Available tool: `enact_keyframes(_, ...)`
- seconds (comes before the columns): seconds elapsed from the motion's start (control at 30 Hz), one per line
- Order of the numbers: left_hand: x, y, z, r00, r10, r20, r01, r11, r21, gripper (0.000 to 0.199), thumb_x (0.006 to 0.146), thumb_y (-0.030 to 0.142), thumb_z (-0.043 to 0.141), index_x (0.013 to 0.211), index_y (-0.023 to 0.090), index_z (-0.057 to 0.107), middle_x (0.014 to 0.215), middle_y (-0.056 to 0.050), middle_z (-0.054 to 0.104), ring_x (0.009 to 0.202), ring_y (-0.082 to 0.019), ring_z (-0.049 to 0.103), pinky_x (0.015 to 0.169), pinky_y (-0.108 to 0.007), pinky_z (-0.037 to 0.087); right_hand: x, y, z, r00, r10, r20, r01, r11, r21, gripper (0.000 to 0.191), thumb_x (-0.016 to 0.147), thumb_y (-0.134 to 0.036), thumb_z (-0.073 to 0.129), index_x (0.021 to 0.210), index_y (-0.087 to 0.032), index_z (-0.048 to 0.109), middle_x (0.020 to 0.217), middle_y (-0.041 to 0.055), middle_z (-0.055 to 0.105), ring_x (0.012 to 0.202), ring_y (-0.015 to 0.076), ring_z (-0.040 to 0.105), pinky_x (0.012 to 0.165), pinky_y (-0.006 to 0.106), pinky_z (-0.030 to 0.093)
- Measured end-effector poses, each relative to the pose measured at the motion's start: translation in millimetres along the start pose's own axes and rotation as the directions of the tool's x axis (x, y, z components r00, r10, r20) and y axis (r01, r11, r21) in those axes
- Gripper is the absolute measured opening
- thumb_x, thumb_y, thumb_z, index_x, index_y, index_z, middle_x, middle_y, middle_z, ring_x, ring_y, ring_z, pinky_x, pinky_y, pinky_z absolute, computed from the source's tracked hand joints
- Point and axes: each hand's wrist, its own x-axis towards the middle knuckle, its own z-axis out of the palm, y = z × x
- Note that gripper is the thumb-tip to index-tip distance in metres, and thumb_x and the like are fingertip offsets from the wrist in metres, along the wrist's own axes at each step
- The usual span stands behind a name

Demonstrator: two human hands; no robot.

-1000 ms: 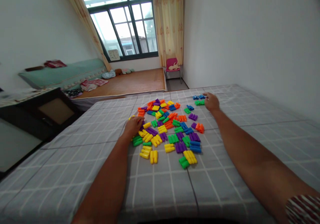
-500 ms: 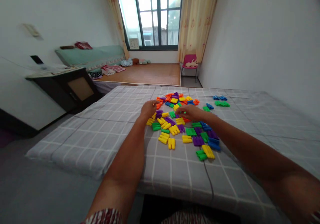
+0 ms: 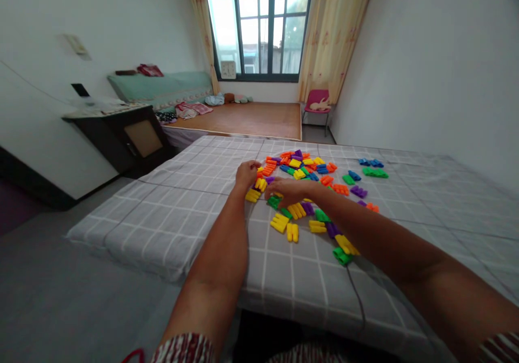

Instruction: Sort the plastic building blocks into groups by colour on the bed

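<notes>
Brightly coloured plastic building blocks, each like a few tubes joined side by side, lie in a loose pile on a checked grey cloth. My left hand is at the left edge of the pile, its fingers curled in a pinch beside orange blocks and a yellow block. Whatever lies between those fingertips is too small to tell. Over the near left part of the pile, my right hand points its bunched, bent fingers down by a green block. What they grip, if anything, is hidden.
Blue blocks and green blocks sit apart at the right. Nearer me lie a yellow block and a green block. Beyond the cloth-covered surface stand a bed, a pink chair and a dark cabinet.
My right hand has moved left and nearer to me across the pile, closer to my left hand. My left hand stays about where it was. The whole view has shifted slightly.
</notes>
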Motion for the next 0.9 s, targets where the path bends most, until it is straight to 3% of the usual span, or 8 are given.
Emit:
enact_keyframes(0.1,2.5,-11.3,4.3,0.999,-0.052,-0.013,0.051,0.994,-0.093,0.034,0.077,0.008,0.046,0.094,0.015,0.075,0.095,-0.007,0.075,0.088,-0.016,0.067,0.08,-0.026,0.052,9.0,13.1,-10.6,0.991,0.09,-0.094,-0.085,0.995,0.059,0.035,0.074,-0.013,0.066,0.109,-0.02,0.069,0.106,0.0042,0.071,0.096,0.0195,0.062,0.084,0.027,0.046)
enact_keyframes(0.2,5.7,-20.4,6.7,0.995,-0.092,-0.034,0.084,0.978,-0.193,0.035,0.075,0.008,0.046,0.095,0.012,0.074,0.093,-0.008,0.075,0.083,-0.016,0.068,0.077,-0.026,0.053,29.8,12.6,-5.6,0.959,0.175,-0.222,-0.17,0.985,0.041,0.039,0.078,-0.005,0.057,0.112,-0.021,0.068,0.107,0.0053,0.071,0.095,0.0189,0.063,0.084,0.027,0.046)
enact_keyframes(0.37,7.4,-20.1,4.1,0.992,-0.106,-0.067,0.084,0.958,-0.273,0.035,0.074,0.008,0.045,0.094,0.013,0.074,0.093,-0.007,0.075,0.081,-0.015,0.069,0.075,-0.025,0.054,39.8,19.9,9.6,0.965,0.149,-0.214,-0.151,0.988,0.003,0.035,0.075,-0.012,0.065,0.11,-0.017,0.064,0.112,0.0091,0.067,0.099,0.02,0.061,0.085,0.028,0.046)
enact_keyframes(0.5,4.7,-12.6,4.1,0.992,-0.113,-0.056,0.09,0.944,-0.317,0.035,0.075,0.007,0.044,0.094,0.013,0.073,0.094,-0.007,0.075,0.08,-0.014,0.069,0.071,-0.024,0.054,8.9,44.2,1.1,0.879,0.375,-0.294,-0.313,0.92,0.236,0.034,0.079,-0.036,0.067,0.104,-0.014,0.06,0.095,0.008,0.067,0.082,0.0181,0.061,0.071,0.028,0.049)
enact_keyframes(0.67,3.8,-2.5,8.5,0.999,-0.033,-0.008,0.029,0.946,-0.322,0.036,0.076,0.008,0.043,0.095,0.013,0.073,0.095,-0.007,0.075,0.079,-0.015,0.07,0.069,-0.024,0.055,-37.5,56.5,-5.4,0.832,0.515,-0.208,-0.227,0.658,0.718,0.038,0.079,-0.049,0.065,0.103,-0.019,0.058,0.086,0.0023,0.065,0.073,0.0142,0.061,0.061,0.024,0.05)
enact_keyframes(0.73,3.8,0.4,9.7,1.0,0.025,0.002,-0.023,0.959,-0.284,0.035,0.076,0.008,0.044,0.095,0.014,0.073,0.095,-0.007,0.075,0.081,-0.015,0.07,0.072,-0.025,0.055,-55.9,58.6,-2.3,0.805,0.56,-0.196,-0.221,0.59,0.777,0.042,0.075,-0.053,0.067,0.099,-0.019,0.059,0.086,0.0021,0.066,0.074,0.0146,0.061,0.06,0.024,0.051)
enact_keyframes(0.8,3.2,2.1,10.0,0.998,0.066,0.006,-0.063,0.972,-0.226,0.033,0.077,0.009,0.044,0.094,0.014,0.073,0.095,-0.006,0.075,0.084,-0.015,0.07,0.076,-0.025,0.055,-78.3,66.0,1.3,0.766,0.602,-0.227,-0.242,0.596,0.766,0.044,0.071,-0.054,0.07,0.094,-0.018,0.06,0.084,0.0025,0.066,0.073,0.015,0.062,0.06,0.025,0.05)
enact_keyframes(0.9,1.8,2.7,9.4,0.996,0.089,0.024,-0.086,0.989,-0.117,0.032,0.078,0.012,0.046,0.096,0.016,0.073,0.098,-0.005,0.075,0.089,-0.015,0.069,0.082,-0.026,0.054,-126.7,92.0,4.3,0.639,0.711,-0.294,-0.311,0.588,0.747,0.041,0.073,-0.053,0.068,0.09,-0.016,0.061,0.084,0.0049,0.068,0.074,0.0153,0.062,0.061,0.025,0.05)
